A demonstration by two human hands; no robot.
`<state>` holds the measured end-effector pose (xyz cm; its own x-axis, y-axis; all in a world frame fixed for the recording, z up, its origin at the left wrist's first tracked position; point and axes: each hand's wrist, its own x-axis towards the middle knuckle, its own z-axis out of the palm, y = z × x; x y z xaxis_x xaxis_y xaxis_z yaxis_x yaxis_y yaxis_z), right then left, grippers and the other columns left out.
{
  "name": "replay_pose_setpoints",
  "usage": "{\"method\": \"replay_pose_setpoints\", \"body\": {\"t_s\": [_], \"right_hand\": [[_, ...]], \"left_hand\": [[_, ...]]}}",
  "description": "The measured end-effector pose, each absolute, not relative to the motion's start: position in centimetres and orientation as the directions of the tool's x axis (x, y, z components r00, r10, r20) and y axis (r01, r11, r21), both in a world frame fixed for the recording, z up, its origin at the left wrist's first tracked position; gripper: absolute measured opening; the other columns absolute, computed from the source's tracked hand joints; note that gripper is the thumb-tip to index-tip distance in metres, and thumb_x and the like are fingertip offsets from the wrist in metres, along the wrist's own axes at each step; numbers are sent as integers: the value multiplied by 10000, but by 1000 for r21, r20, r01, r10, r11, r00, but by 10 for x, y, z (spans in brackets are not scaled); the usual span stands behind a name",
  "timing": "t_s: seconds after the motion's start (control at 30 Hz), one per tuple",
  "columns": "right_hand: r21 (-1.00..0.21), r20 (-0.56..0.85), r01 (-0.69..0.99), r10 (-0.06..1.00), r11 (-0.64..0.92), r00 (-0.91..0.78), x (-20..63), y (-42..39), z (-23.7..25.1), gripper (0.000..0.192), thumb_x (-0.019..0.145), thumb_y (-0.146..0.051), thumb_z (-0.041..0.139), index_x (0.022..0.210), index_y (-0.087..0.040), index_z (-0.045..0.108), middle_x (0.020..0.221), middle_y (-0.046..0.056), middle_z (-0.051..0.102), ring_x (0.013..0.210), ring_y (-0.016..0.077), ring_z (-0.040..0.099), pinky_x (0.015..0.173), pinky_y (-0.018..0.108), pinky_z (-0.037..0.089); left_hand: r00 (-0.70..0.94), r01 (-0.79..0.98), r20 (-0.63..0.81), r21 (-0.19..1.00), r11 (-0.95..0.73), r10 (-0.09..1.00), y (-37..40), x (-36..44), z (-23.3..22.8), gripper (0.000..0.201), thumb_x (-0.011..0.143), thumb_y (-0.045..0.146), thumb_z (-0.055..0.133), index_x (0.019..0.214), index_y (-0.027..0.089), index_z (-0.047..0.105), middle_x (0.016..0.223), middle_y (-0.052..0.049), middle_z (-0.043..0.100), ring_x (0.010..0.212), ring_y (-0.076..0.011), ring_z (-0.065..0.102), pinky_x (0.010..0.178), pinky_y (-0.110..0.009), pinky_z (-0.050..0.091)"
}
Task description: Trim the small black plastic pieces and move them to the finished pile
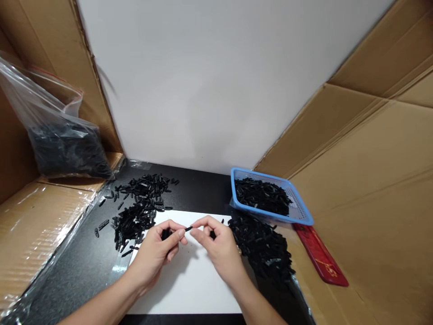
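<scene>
Between the fingertips of both hands is a small, slim black piece, pinched at its two ends above a white board. My left hand is closed on its left end, and more black pieces show within the curled fingers. From the other side my right hand pinches the right end, with something black also tucked under its fingers. Loose black pieces lie scattered beyond my left hand. A denser heap of black pieces lies right of my right hand.
A blue plastic basket with black pieces stands at the back right. Near it lies a red flat object with gold marks. A clear bag of black contents leans at the left. Cardboard walls flank the dark table.
</scene>
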<state>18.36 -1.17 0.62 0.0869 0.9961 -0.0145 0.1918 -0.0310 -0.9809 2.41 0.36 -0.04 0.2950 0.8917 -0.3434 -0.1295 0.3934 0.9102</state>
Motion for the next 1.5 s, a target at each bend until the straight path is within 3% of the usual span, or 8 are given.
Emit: {"method": "replay_pose_setpoints", "body": {"t_s": [0.27, 0.5, 0.7, 0.83, 1.03, 1.27, 1.4, 1.5], "right_hand": [[-951, -142, -290, 985, -108, 100, 173, -11, -8, 218, 701, -389, 769, 744, -176, 744, 485, -65, 397, 457, 82, 218, 445, 254, 151], [-936, -134, -343, 983, -84, 125, 175, -12, -3, 202, 679, -346, 790, 767, -166, 769, 507, -49, 447, 459, 69, 200, 436, 253, 132], [-912, -150, -398, 985, -102, 91, 176, -13, -2, 216, 668, -349, 800, 761, -158, 761, 488, -68, 398, 443, 58, 169, 437, 257, 113], [-899, -155, -424, 986, -111, 69, 175, -14, 0, 248, 670, -360, 801, 782, -149, 735, 485, -83, 354, 444, 61, 165, 435, 250, 110], [-805, -171, -575, 985, -150, -17, 173, -15, 2, 300, 821, -415, 626, 654, -189, 522, 523, -69, 417, 415, 57, 221, 408, 212, 125], [-881, -246, -413, 969, -230, -15, 167, -15, -7, 346, 780, -495, 687, 729, -188, 536, 502, -105, 331, 432, 52, 169, 408, 199, 96], [-931, -191, -325, 981, -168, 40, 166, -15, -10, 317, 743, -452, 739, 696, -164, 613, 531, -66, 411, 472, 69, 275, 440, 214, 186], [-924, -200, -340, 979, -175, 39, 168, -14, -9, 279, 720, -420, 765, 713, -157, 669, 509, -57, 424, 460, 72, 270, 426, 223, 166]], "left_hand": [[349, -215, -356, 870, 444, 867, 4, 24, 12, 195, 845, 345, 590, 900, 167, 647, 708, 5, 614, 430, -50, 299, 418, -213, 117], [418, -266, -427, 787, 557, 802, 2, 21, 11, 330, 801, 315, 689, 1086, 180, 591, 738, 0, 634, 489, -50, 338, 462, -190, 199], [439, -236, -334, 853, 465, 834, 1, 23, 13, 248, 853, 405, 629, 796, 184, 531, 686, 10, 653, 447, -47, 286, 456, -216, 161], [440, -208, -339, 862, 462, 831, 2, 23, 16, 237, 839, 397, 646, 809, 187, 539, 673, 14, 653, 443, -53, 273, 443, -227, 112], [415, -215, -355, 856, 470, 837, 0, 24, 18, 243, 831, 395, 645, 893, 177, 559, 857, -57, 714, 448, -48, 298, 444, -237, 99], [444, -186, -373, 851, 492, 814, -2, 26, 20, 266, 822, 417, 649, 838, 193, 506, 814, -44, 714, 446, -50, 309, 452, -235, 108], [447, -133, -362, 878, 461, 818, -2, 24, 16, 252, 827, 417, 642, 817, 204, 509, 629, 18, 638, 435, -59, 274, 450, -234, 97], [452, -121, -371, 875, 468, 811, -2, 23, 17, 220, 813, 384, 654, 823, 204, 529, 689, 12, 635, 452, -62, 295, 452, -228, 108]]}}
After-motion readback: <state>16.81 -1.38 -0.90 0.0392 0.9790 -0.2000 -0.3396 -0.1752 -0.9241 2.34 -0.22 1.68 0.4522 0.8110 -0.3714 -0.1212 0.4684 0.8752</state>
